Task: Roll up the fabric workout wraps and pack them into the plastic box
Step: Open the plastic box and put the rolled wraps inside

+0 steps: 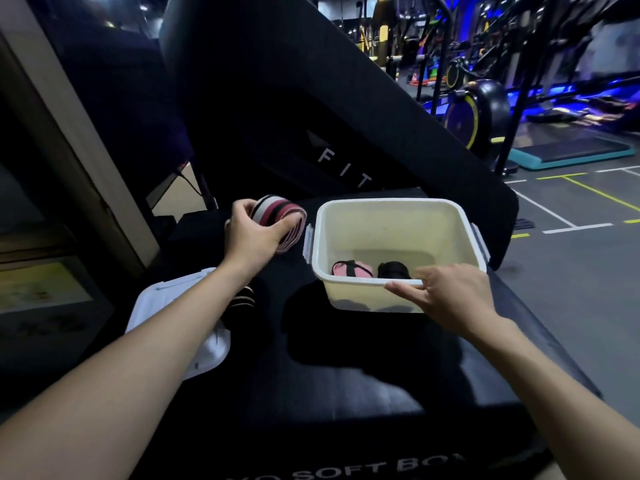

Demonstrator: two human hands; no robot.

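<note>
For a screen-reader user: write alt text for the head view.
A left hand grips a rolled striped wrap beside an open plastic box, whose near rim the right hand touches. Inside lie a pink roll and a black roll.

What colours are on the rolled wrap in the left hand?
Pink, white and black stripes on the rolled wrap, seen in the head view.
</note>
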